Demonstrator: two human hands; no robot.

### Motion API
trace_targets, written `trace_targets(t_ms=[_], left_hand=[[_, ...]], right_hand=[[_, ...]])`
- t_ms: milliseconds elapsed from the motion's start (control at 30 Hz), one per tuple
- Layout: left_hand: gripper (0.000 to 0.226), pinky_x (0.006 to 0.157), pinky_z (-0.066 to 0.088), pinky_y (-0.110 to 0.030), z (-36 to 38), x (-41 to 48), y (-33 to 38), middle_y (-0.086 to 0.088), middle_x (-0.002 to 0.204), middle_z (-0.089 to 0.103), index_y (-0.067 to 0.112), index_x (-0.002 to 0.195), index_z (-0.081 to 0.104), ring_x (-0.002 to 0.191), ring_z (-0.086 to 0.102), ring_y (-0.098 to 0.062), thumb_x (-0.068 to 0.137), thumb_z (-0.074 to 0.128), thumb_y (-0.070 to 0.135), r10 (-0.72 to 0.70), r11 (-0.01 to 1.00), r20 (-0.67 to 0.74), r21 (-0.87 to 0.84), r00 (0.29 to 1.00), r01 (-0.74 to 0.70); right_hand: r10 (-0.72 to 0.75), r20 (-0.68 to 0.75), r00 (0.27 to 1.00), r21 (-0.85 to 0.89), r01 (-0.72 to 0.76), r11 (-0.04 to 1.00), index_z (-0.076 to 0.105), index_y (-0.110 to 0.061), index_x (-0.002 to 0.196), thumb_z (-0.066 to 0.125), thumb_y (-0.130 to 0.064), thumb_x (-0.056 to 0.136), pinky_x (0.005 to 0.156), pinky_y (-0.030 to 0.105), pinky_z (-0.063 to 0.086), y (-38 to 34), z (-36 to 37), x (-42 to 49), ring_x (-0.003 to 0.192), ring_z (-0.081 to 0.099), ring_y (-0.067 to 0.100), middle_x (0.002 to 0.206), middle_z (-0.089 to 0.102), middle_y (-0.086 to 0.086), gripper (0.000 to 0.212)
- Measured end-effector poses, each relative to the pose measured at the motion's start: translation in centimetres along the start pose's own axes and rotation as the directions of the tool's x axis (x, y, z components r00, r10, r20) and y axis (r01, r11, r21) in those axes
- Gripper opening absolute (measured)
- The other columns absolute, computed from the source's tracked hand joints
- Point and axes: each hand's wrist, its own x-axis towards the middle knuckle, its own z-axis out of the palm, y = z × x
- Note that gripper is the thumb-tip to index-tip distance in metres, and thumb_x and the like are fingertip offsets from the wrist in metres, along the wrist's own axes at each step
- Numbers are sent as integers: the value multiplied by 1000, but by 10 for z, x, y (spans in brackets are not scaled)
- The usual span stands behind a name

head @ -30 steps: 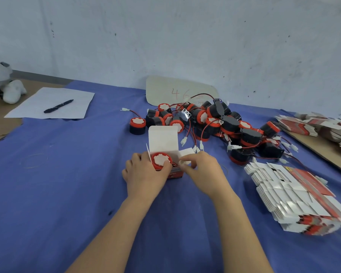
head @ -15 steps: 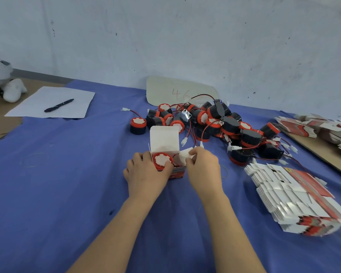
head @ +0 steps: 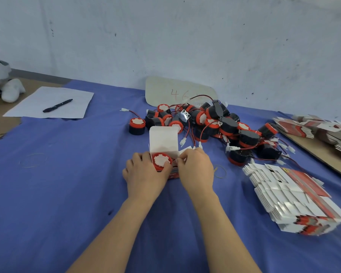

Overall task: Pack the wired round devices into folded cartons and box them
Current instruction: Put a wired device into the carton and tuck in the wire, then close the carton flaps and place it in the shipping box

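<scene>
A small carton (head: 163,139) stands on the blue cloth with its white lid flap raised. A round device (head: 161,160) with a red rim and white face sits in its open top. My left hand (head: 144,176) grips the carton's left side, thumb on the device's rim. My right hand (head: 195,170) is curled at the carton's right edge and pinches its side flap. Behind lies a heap of black-and-red wired devices (head: 215,125); one more device (head: 137,126) stands apart at its left.
A fanned stack of flat cartons (head: 291,198) lies at the right, more flat cartons (head: 319,131) on a brown board beyond. A paper sheet with a black pen (head: 57,105) lies far left. A rubber band (head: 220,171) is beside my right hand.
My right hand has moved left and up to the carton's right edge, closing in on the side flap. The left hand and the device stay in place.
</scene>
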Motion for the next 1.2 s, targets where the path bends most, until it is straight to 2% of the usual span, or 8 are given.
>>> trace_targets(t_ms=[167,267,433,600,700,867,1033,1200], left_hand=[[60,91,40,-37,1,1,-2,-5,124,43,15,127,44,112,46,-24,84,55,56,-4,996,-25,-88,1000,2],[57,69,42,-16,-1,-1,-1,0,118,37,16,124,37,95,47,-9,81,69,38,60,943,-105,-321,993,-91],[26,67,43,-8,-6,-2,-2,14,101,44,29,98,44,83,52,-4,87,63,43,240,792,-177,-533,954,-298],[16,72,42,-7,1,3,-9,10,108,42,25,92,58,87,51,-4,100,44,24,286,841,-39,-470,957,-270],[23,61,40,-2,2,3,-9,7,117,33,18,115,48,70,51,-4,94,56,13,146,852,-35,-503,989,-144],[57,55,43,-7,-5,9,-5,12,124,47,28,140,32,73,56,-8,92,56,8,102,737,104,-676,989,-5],[30,51,38,-7,-11,9,-9,4,86,54,30,91,54,57,50,2,92,51,1,225,748,88,-654,970,-114],[45,71,41,-6,-16,9,-14,12,99,55,30,81,59,91,54,-5,92,39,-9,329,768,88,-604,940,-212]], right_hand=[[-54,106,993,-62,61,996,70,-9,95,41,-46,99,85,31,41,6,-2,-6,107,41,25,124,44,9,47],[-74,168,983,-155,101,983,71,-16,98,35,-52,98,92,35,35,10,-5,-8,117,33,28,142,31,4,50],[-111,184,977,114,91,989,71,-6,95,46,-35,100,101,30,33,18,-3,-5,132,32,26,155,16,8,38],[-175,-85,981,455,195,869,65,-18,104,57,-11,93,86,14,42,13,6,-6,104,45,-10,120,47,-10,16],[-94,19,995,713,52,699,53,-22,97,52,-11,96,72,6,44,10,9,-6,85,58,-10,90,65,-14,12],[-61,63,996,717,-3,697,49,-29,93,46,-7,97,67,11,46,11,16,-4,81,60,0,85,67,-10,23],[14,65,998,669,-54,741,40,-14,115,55,1,89,82,21,42,17,20,0,107,46,18,120,41,4,33],[-271,241,932,585,83,806,43,-28,128,57,-2,89,82,14,42,36,1,0,116,48,15,132,40,-5,50]])
